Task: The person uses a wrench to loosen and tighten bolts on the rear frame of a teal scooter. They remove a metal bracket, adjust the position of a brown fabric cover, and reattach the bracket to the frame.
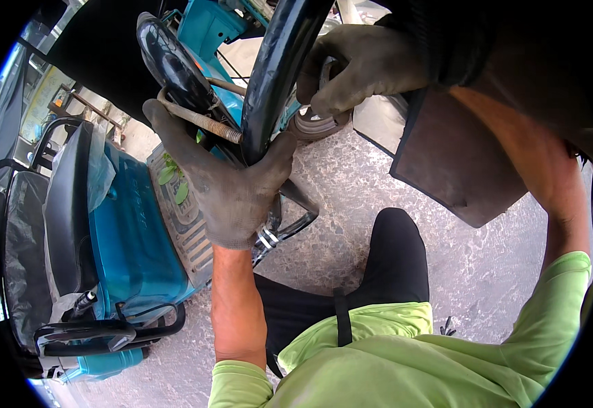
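My left hand point(232, 183), in a grey-brown work glove, is closed on a rusty U-bolt point(204, 124) with a threaded leg. Its forefinger lies along the bend, and the thumb reaches across the lower end of a shiny black tube point(272, 75). The U-bolt sits against that tube, next to a black rounded part point(170, 61). On the tube's other side is my right hand point(371, 68), gloved the same way, thumb and fingers curled together. A greyish curved edge shows between them, but I cannot make out what it is.
At left stands a teal vehicle body point(129, 217) with a black padded seat point(68, 204) and black bars. Green leaves point(174, 180) lie on its ribbed footboard point(191, 231). A dark brown panel point(453, 156) is at right, over a speckled grey floor point(337, 177).
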Motion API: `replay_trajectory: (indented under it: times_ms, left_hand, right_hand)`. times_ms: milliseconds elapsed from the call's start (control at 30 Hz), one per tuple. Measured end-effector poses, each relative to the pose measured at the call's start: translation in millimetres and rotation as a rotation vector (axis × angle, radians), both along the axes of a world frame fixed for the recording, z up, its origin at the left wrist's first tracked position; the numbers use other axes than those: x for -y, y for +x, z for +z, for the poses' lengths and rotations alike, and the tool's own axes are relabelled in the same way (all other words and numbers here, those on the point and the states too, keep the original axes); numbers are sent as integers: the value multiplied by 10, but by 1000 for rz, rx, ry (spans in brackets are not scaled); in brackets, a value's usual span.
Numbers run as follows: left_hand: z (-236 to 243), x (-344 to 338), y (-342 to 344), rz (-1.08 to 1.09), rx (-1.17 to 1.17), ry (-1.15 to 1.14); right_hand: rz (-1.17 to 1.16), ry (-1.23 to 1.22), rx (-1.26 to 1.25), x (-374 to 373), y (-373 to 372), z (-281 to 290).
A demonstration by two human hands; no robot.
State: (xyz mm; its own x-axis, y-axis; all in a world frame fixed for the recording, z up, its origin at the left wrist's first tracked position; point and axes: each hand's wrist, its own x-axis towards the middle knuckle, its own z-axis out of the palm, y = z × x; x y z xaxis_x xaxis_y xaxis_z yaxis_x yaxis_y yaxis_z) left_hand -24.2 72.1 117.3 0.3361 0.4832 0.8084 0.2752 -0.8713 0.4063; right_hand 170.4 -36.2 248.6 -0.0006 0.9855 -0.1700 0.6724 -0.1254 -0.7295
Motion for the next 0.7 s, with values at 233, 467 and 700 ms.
replay_trajectory:
  times_ms: [233, 467, 700]
  left_hand:
    - [-21, 17, -5, -117, 97, -245]
    - [21, 31, -23, -65, 0, -147]
    - [-9, -14, -65, -68, 1, -96]
  right_hand:
    - [215, -369, -33, -45, 157, -380]
    - [247, -395, 42, 107, -83, -731]
    - [258, -512, -50, 86, -159, -856]
